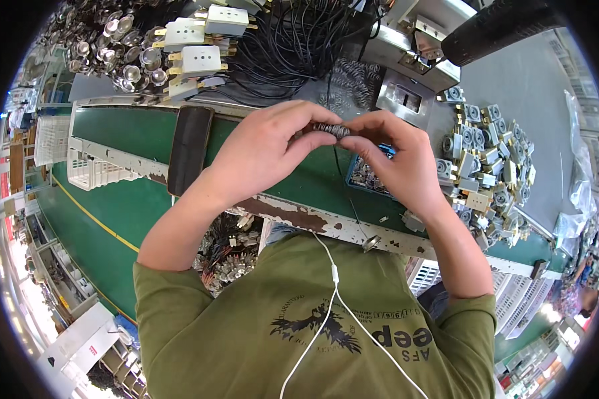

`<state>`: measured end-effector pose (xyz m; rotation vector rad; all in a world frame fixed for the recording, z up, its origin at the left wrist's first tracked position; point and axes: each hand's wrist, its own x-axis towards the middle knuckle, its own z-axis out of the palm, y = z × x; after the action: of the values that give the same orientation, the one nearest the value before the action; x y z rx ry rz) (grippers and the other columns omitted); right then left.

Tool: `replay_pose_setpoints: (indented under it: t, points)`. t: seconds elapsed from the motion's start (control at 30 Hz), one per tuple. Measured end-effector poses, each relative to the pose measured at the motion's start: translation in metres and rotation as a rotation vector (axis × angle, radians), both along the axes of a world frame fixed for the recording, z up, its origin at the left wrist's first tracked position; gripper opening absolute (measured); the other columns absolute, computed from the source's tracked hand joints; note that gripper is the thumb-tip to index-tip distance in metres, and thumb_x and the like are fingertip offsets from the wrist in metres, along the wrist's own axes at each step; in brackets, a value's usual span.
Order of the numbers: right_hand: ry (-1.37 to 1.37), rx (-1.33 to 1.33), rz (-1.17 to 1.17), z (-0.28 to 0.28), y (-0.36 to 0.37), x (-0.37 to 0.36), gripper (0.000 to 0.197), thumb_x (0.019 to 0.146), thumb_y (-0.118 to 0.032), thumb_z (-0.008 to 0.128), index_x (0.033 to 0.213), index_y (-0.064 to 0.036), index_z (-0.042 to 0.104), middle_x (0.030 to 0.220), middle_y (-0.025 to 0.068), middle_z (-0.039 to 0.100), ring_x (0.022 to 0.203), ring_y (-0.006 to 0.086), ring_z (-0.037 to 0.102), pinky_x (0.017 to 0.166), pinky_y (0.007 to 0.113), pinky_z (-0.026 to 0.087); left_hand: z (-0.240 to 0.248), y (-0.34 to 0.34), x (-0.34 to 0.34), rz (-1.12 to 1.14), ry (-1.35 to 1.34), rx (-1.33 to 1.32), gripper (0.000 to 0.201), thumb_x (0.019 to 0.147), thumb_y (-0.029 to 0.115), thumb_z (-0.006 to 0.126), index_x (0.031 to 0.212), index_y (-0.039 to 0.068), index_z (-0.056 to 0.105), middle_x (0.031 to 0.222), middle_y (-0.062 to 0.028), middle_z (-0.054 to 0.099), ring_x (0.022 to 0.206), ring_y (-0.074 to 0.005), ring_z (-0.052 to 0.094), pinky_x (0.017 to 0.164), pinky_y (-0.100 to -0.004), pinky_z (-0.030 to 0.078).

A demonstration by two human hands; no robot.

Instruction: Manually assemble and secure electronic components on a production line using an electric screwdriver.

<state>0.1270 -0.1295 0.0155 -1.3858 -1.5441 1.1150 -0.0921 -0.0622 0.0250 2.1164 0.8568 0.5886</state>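
A small dark metal coil spring (333,130) is pinched between my two hands over the bench edge. My left hand (266,143) closes thumb and forefinger on its left end. My right hand (400,154) grips the other end the same way. A thin black wire (340,174) passes behind the spring and hangs over the bench edge. At its lower end is a round metal cap (371,243), in front of my shirt. Whether the wire runs through the spring is hidden by my fingers. More loose springs (354,81) lie in a heap beyond my hands.
Black cables (293,46) pile up at the back, beside white rectangular blocks (203,60) and round metal caps (123,53). A metal fixture (406,100) stands right of the springs. Many switch-like parts (489,159) lie at right. A blue box (366,178) holds small parts; a dark phone-like slab (190,149) lies left.
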Motion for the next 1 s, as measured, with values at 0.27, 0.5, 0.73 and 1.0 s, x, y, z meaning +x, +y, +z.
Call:
replay_pose_setpoints:
  t: [0.27, 0.5, 0.73, 1.0]
  points:
    - [0.366, -0.087, -0.044, -0.004, 0.006, 0.011, 0.012, 0.097, -0.001, 0.071, 0.107, 0.0027, 0.066, 0.107, 0.0079, 0.074, 0.1, 0.0115, 0.069, 0.091, 0.028, 0.056, 0.014, 0.006, 0.008, 0.021, -0.035, -0.145, 0.022, 0.093, 0.001, 0.071, 0.114, 0.003, 0.067, 0.106, -0.0055, 0.074, 0.094, -0.0139, 0.07, 0.085, -0.0294, 0.055]
    - [0.35, -0.07, -0.105, -0.002, 0.007, 0.016, 0.019, 0.095, 0.003, 0.071, 0.114, 0.0026, 0.068, 0.109, 0.0087, 0.074, 0.102, 0.0121, 0.07, 0.093, 0.027, 0.057, 0.0, 0.005, 0.025, 0.092, -0.219, -0.053, 0.023, 0.092, 0.01, 0.076, 0.113, 0.007, 0.066, 0.1, -0.006, 0.074, 0.082, -0.0176, 0.069, 0.076, -0.0307, 0.056]
    - [0.386, -0.08, -0.156, 0.003, 0.007, 0.012, 0.018, 0.1, -0.002, 0.068, 0.117, 0.0032, 0.066, 0.105, 0.008, 0.073, 0.098, 0.0128, 0.071, 0.088, 0.029, 0.058, 0.003, 0.01, 0.03, 0.088, -0.185, -0.056, 0.024, 0.089, 0.002, 0.078, 0.111, 0.006, 0.069, 0.108, -0.0027, 0.073, 0.085, -0.009, 0.063, 0.078, -0.0253, 0.053]
    - [0.312, -0.102, -0.064, -0.003, 0.01, 0.021, 0.016, 0.102, -0.009, 0.067, 0.113, 0.0016, 0.063, 0.102, 0.0051, 0.07, 0.098, 0.0119, 0.068, 0.086, 0.029, 0.057, -0.004, 0.016, 0.027, 0.009, -0.246, -0.076, 0.028, 0.089, -0.006, 0.074, 0.112, 0.005, 0.063, 0.112, -0.0055, 0.07, 0.093, -0.0096, 0.062, 0.082, -0.0251, 0.051]
